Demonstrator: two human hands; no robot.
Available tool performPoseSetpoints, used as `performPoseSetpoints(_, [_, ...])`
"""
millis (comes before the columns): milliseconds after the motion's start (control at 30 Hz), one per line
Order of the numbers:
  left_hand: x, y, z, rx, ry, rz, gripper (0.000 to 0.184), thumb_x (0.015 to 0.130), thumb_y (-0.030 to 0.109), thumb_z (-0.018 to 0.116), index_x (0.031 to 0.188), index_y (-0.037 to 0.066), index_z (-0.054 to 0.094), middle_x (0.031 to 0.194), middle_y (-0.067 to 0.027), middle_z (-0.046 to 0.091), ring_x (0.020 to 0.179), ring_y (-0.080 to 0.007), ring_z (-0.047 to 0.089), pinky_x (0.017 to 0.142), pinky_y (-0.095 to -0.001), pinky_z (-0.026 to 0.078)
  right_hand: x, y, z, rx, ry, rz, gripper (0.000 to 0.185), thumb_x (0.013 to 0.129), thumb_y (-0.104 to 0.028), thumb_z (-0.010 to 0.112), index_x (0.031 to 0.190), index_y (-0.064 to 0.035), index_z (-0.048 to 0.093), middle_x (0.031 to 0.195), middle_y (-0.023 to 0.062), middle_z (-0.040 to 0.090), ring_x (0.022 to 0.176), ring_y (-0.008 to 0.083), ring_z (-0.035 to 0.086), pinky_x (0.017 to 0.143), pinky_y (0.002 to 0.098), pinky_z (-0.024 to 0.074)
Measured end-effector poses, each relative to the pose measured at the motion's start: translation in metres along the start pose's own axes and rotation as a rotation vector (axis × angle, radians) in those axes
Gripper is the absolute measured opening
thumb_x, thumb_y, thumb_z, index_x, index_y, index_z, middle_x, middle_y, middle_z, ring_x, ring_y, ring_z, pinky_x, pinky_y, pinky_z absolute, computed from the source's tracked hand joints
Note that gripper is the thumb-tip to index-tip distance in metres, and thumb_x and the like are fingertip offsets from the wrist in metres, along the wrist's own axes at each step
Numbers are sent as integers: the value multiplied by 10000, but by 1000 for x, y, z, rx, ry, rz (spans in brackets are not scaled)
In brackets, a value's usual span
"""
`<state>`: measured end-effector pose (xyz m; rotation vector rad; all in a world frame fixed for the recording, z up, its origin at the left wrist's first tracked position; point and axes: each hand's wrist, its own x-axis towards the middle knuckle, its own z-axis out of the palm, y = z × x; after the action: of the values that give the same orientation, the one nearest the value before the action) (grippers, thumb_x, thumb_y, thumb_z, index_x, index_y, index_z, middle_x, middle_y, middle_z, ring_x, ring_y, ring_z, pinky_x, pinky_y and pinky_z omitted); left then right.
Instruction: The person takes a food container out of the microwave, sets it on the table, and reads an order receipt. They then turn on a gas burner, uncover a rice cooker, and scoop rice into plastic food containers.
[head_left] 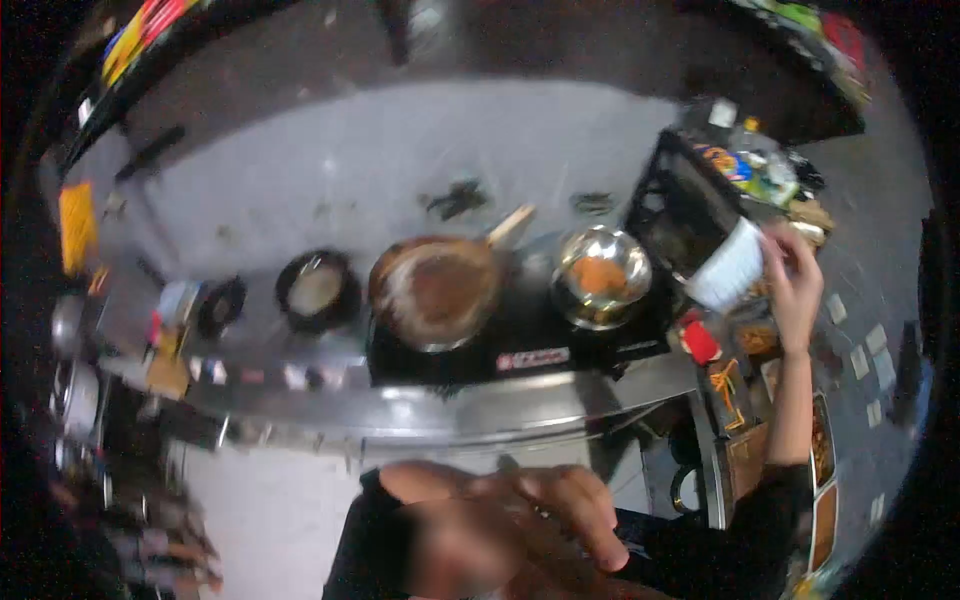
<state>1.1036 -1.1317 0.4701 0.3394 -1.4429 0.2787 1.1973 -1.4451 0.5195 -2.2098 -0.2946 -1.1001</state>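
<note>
Close to the camera at the bottom, my left hand (565,515) has its fingers bent and held together. A few pale specks show on it, and whatever it may hold is too blurred to make out. My right hand (795,270) reaches out to the far right, its fingers closed on the edge of a tilted, whitish-blue flat piece (730,268), smeared by motion, that could be paper or a cloth. Just left of that piece a shiny metal bowl (603,310) with orange contents sits on the black stove (480,362).
A large brown wok (437,285) with a wooden handle (512,225) occupies the stove's left part. Further left stands a small dark pan (318,290) with pale contents. A black-framed unit (690,200) and packets (765,170) stand at right. Food trays (820,450) line the right edge.
</note>
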Motion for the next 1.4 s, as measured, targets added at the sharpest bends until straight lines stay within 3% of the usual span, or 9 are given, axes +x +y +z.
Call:
performPoseSetpoints(167, [11, -41, -15, -309, 83, 130, 681, 778, 643, 472, 1057, 32, 585, 953, -186, 617, 915, -371, 558, 760, -444, 389, 140, 5, 32, -55, 238, -500, 219, 818, -152, 612, 1001, -33, 619, 806, 63, 624, 688, 135, 555, 654, 255, 448])
performPoseSetpoints(333, [25, -36, -24, -253, -102, -233, 873, 734, 691, 482, 1119, -93, 517, 999, -258, 584, 1034, -409, 503, 904, -495, 316, 227, 6, 33, -72, 290, -446, 272, 820, -198, 610, 1088, -152, 617, 815, 19, 611, 686, 66, 532, 653, 207, 438])
performPoseSetpoints(500, [8, -86, -19, -389, -205, -562, 891, 754, 709, 397, 1185, -67, 467, 1128, -255, 515, 1141, -404, 417, 972, -492, 257, 281, 2, 32, 28, 401, -542, 170, 762, -112, 610, 881, 6, 641, 690, 131, 622, 623, 189, 594, 578, 297, 452])
performPoseSetpoints(767, [13, -143, -1, -271, -154, -439, 999, 693, 742, 448, 1133, -155, 460, 1093, -314, 521, 1155, -458, 391, 978, -537, 220, 330, 41, 49, -171, 577, -663, 238, 769, -312, 628, 918, -129, 655, 895, 73, 620, 704, 199, 594, 631, 304, 465])
performPoseSetpoints(833, [14, -152, 1, -221, -139, -384, 1027, 678, 751, 460, 1119, -177, 458, 1084, -328, 522, 1158, -472, 385, 979, -548, 211, 320, 31, 48, -1, 738, -745, 129, 724, -95, 644, 835, -31, 649, 723, 130, 567, 695, 271, 560, 614, 333, 437])
performPoseSetpoints(1133, [4, -192, 31, -125, -40, -234, 1013, 681, 666, 556, 1181, -197, 383, 1111, -358, 495, 1175, -514, 347, 973, -626, 144, 323, 44, 55, -62, 795, -916, 247, 728, 10, 546, 929, -74, 663, 753, 129, 542, 742, 301, 529, 682, 362, 432])
performPoseSetpoints(1233, [-10, -187, 55, -128, 107, -237, 997, 677, 622, 601, 1191, -200, 370, 1142, -364, 470, 1187, -524, 318, 968, -637, 148, 344, 57, 61, 26, 687, -916, 332, 866, -318, 498, 853, 8, 565, 952, 186, 532, 825, 334, 535, 684, 454, 441])
performPoseSetpoints(1267, [-14, -184, 61, -92, 144, -221, 993, 677, 612, 611, 1194, -200, 367, 1156, -363, 461, 1190, -527, 309, 967, -639, 154, 399, 91, 71, -201, 993, -990, 339, 789, -423, 585, 893, -107, 647, 843, 77, 614, 669, 219, 585, 589, 306, 455])
performPoseSetpoints(1400, [-21, -152, 86, 273, 93, -282, 981, 688, 606, 614, 1199, -195, 368, 1203, -311, 461, 1188, -501, 338, 968, -630, 183, 303, 32, 66, 186, 1076, -1147, 324, 849, -239, 565, 1021, 8, 445, 950, 144, 485, 841, 288, 508, 770, 405, 432])
